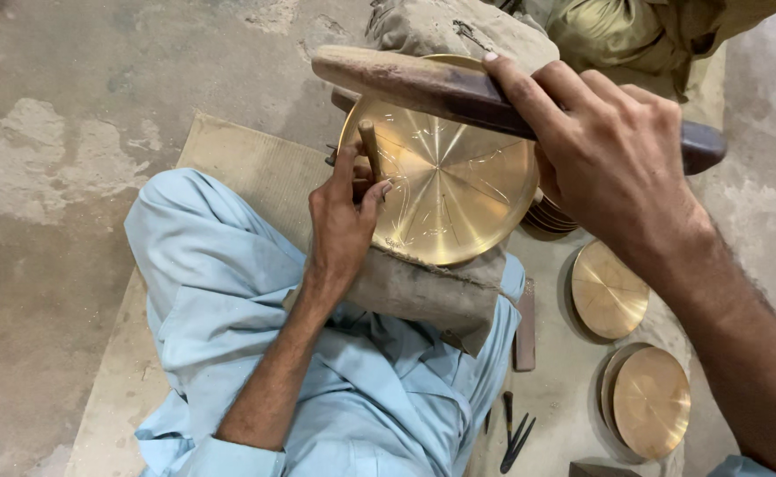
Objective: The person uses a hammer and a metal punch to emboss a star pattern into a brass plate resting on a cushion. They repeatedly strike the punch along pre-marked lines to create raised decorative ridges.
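3 brass plates (445,181), 1 mallet (423,84)

I see no packages, labels, signs or screens before me; nothing around my work carries any wrapping or print.

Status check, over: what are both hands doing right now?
Left hand pinches a thin metal punch against the round engraved brass plate. Right hand grips a wooden mallet above it. Nothing blocking.
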